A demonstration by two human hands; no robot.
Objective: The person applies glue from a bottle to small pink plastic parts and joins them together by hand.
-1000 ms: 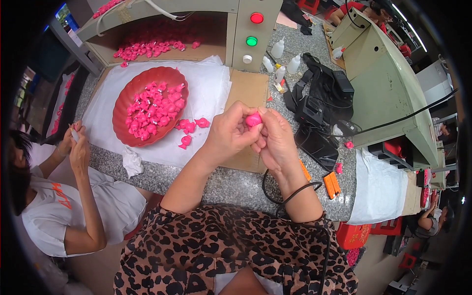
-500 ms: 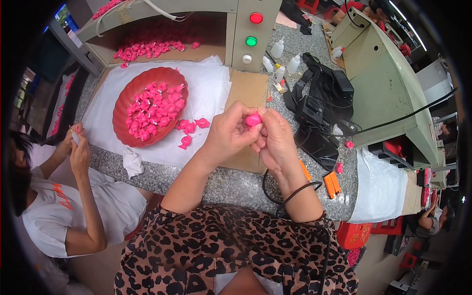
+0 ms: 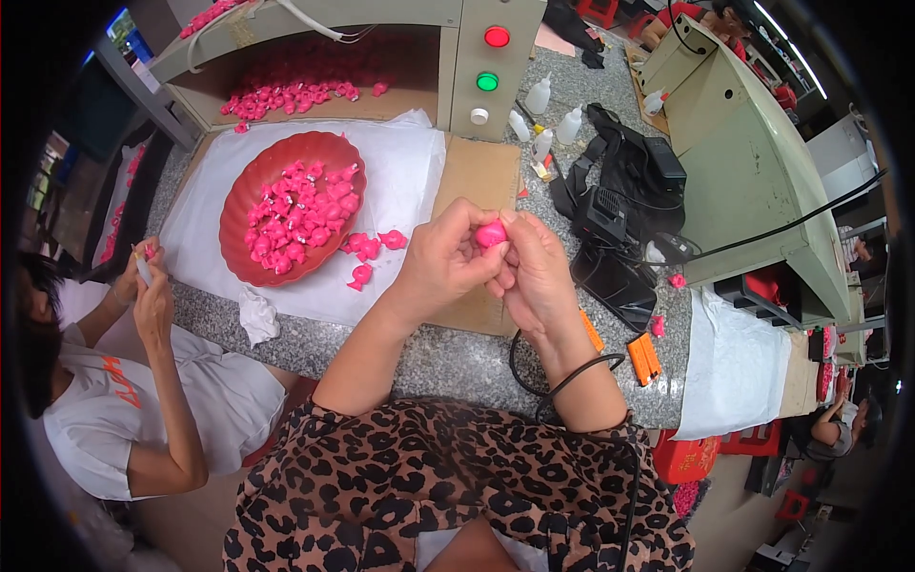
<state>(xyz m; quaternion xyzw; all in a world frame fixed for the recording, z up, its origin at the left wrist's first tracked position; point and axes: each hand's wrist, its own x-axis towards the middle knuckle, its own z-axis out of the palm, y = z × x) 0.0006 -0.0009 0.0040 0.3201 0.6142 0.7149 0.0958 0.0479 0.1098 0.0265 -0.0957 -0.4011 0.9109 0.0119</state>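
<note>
Currently both hands, left hand (image 3: 440,265) and right hand (image 3: 534,272), pinch one pink piece (image 3: 491,234); red bowl (image 3: 286,205) left, black gear (image 3: 620,219) right, nothing between.

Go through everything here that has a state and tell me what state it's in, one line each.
Small pink piece: pinched between both hands' fingertips.
Left hand: closed on the pink piece.
Right hand: closed on the pink piece.
Red bowl: partly filled with pink pieces.
Red lamp: appears lit.
Green lamp: appears lit.
White squeeze bottles: upright, capped.
</note>
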